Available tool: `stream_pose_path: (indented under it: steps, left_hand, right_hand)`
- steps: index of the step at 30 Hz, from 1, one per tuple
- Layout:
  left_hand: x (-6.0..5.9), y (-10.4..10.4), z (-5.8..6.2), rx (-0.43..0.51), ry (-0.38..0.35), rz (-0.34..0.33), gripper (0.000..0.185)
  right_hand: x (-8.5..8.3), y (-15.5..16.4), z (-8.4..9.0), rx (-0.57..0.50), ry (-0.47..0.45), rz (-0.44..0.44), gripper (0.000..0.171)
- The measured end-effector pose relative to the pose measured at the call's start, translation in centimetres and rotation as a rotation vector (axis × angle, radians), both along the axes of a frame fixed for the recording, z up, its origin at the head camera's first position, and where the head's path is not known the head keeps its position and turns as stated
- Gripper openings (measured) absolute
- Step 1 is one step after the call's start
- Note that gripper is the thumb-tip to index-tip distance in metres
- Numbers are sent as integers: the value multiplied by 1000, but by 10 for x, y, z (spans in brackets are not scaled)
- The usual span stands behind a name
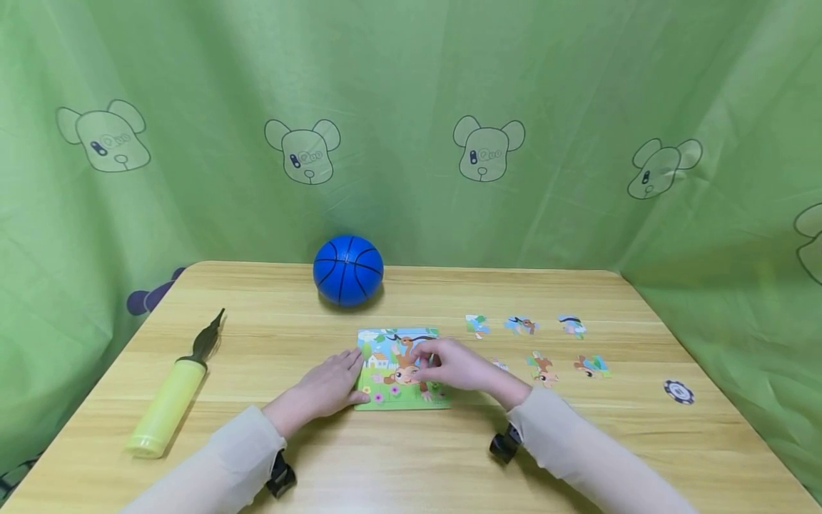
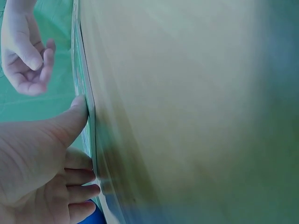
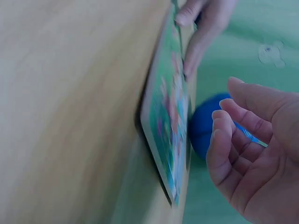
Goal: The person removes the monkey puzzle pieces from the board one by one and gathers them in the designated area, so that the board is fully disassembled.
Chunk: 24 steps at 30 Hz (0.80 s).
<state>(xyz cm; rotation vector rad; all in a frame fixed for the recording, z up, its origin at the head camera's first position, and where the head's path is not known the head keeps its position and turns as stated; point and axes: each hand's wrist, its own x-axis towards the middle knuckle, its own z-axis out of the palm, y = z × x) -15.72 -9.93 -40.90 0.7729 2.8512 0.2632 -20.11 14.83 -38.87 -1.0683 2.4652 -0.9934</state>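
Two hands are on the puzzle board [image 1: 401, 371], which lies flat near the front middle of the worktop [image 1: 411, 442]. The left hand [image 1: 330, 389] rests with straight fingers against the board's left edge, thumb along the near side, pinning it rather than gripping it. The right hand [image 1: 452, 365] hovers over the monkey picture with fingers curled; the right wrist view shows those fingers [image 3: 224, 140] bent in but closed on nothing I can make out, so whether it pinches a piece I cannot tell.

Five loose pieces [image 1: 542, 368] lie scattered to the right of the board, well apart from each other, and another peeks out just behind the right hand.

To do this well, I'd judge the left hand should keep light, even pressure on the edge so the board does not slide, while the right works with fingertips only, lining up picture and outline before pressing down. Forcing a piece at a tilt could lift its neighbours.

A blue ball [image 1: 348, 270] sits at the back, a yellow pump [image 1: 170, 400] to the left, a small chip [image 1: 678, 391] far right.
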Motion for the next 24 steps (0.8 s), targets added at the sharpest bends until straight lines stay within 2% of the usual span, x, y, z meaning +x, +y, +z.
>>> stream_pose_path:
  steps: [6,13,24]
  left_hand:
    - [-1,-1,-1,-4,11,-11,78]
    - [-2,-2,-1,-10,40,-37,79]
    - [0,-4,1,-6,37,-63,88]
  right_hand:
    - [3,-23,-8,32,-25,35,23]
    - [4,-42,-14,145,52,93,32]
    - [7,-56,-11,236,50,53,50]
